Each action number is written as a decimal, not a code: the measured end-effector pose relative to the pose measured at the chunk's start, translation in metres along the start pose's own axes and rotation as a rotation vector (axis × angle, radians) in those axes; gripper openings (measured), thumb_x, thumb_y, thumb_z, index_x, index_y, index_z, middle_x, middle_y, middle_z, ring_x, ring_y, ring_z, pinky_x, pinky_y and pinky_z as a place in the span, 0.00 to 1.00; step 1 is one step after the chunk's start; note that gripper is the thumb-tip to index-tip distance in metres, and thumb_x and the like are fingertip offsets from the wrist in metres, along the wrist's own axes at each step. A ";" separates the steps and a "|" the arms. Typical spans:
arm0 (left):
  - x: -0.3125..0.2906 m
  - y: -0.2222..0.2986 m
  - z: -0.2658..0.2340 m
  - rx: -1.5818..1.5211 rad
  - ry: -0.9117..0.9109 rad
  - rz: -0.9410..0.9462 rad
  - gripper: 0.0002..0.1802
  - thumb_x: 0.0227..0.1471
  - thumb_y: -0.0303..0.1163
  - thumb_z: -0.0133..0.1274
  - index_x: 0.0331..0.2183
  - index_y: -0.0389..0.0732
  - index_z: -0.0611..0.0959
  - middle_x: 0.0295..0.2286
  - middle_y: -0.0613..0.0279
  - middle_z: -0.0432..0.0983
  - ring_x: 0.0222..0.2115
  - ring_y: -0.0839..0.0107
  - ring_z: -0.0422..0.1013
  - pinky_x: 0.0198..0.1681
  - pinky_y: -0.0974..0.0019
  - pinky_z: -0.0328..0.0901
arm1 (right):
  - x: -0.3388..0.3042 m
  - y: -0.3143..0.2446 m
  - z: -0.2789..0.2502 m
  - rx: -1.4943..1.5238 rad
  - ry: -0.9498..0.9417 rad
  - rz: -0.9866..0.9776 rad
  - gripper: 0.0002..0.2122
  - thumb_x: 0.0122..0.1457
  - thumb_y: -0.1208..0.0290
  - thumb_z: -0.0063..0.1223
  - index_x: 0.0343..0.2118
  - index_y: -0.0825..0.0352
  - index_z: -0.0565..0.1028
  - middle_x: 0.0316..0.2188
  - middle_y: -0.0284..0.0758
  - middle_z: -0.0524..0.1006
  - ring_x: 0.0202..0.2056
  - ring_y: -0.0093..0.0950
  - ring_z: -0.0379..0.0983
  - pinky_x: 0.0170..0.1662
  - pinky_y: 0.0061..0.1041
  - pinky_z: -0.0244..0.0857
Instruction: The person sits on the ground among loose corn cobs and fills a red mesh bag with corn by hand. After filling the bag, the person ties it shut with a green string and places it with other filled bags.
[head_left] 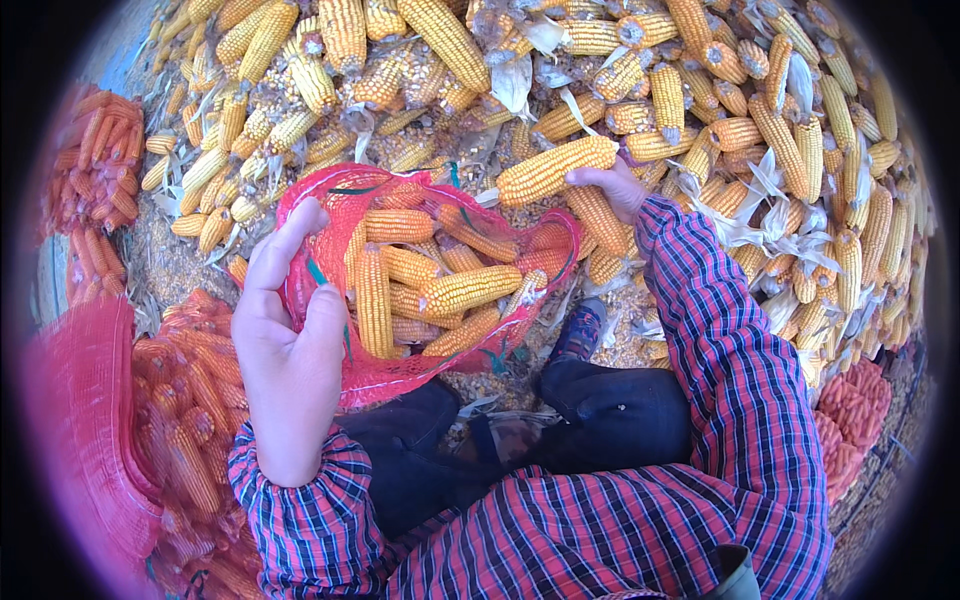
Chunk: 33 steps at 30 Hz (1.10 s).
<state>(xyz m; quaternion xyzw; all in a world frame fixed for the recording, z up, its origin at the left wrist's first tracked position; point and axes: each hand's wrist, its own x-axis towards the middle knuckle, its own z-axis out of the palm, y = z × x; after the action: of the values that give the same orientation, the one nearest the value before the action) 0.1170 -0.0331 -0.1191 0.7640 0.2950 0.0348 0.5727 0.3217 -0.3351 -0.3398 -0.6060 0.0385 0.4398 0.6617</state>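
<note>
A red mesh bag (330, 185) stands with its mouth spread wide in front of me, part filled with yellow corn cobs (470, 290). My left hand (290, 335) is at the bag's left rim, its fingers curled over the mesh and its thumb apart on the near side, beside a green tie (317, 272). Over the bag's far right rim, my right hand (618, 190) grips one corn cob (555, 170) by its right end, the thumb lying along it. Its other fingers are mostly hidden. Another cob (597, 218) lies just below that hand.
A large heap of husked cobs (800, 150) spreads across the far side and right. Filled red mesh bags (200, 390) stand at my left, with another bag (850, 410) at the right. Loose kernels and dry husks (515, 85) litter the ground. My shoe (580, 330) is beside the bag.
</note>
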 end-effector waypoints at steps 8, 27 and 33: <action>0.001 -0.002 0.004 0.005 -0.032 0.097 0.32 0.43 0.13 0.40 0.54 0.30 0.71 0.52 0.53 0.67 0.56 0.66 0.63 0.62 0.65 0.53 | -0.061 -0.087 0.041 0.457 -0.484 0.040 0.29 0.51 0.65 0.63 0.54 0.70 0.67 0.50 0.40 0.74 0.53 0.35 0.70 0.61 0.38 0.58; -0.015 0.011 -0.038 -0.144 0.147 0.034 0.33 0.49 0.18 0.40 0.59 0.29 0.63 0.57 0.49 0.63 0.17 0.91 0.62 0.19 0.85 0.57 | 0.001 0.024 0.020 -1.645 -0.364 0.177 0.23 0.56 0.53 0.53 0.48 0.65 0.73 0.45 0.40 0.75 0.47 0.37 0.72 0.49 0.40 0.66; 0.004 -0.007 -0.021 -0.015 0.279 0.018 0.29 0.53 0.19 0.46 0.58 0.29 0.65 0.50 0.49 0.71 0.36 0.79 0.73 0.41 0.77 0.68 | -0.008 0.155 0.034 -1.975 -0.129 -0.274 0.33 0.45 0.54 0.62 0.54 0.65 0.68 0.50 0.41 0.68 0.53 0.40 0.63 0.51 0.44 0.62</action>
<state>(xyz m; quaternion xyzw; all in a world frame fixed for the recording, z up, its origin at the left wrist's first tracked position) 0.1097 -0.0118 -0.1191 0.7500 0.3647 0.1480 0.5316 0.2029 -0.3298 -0.4455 -0.8584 -0.4506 0.2268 -0.0930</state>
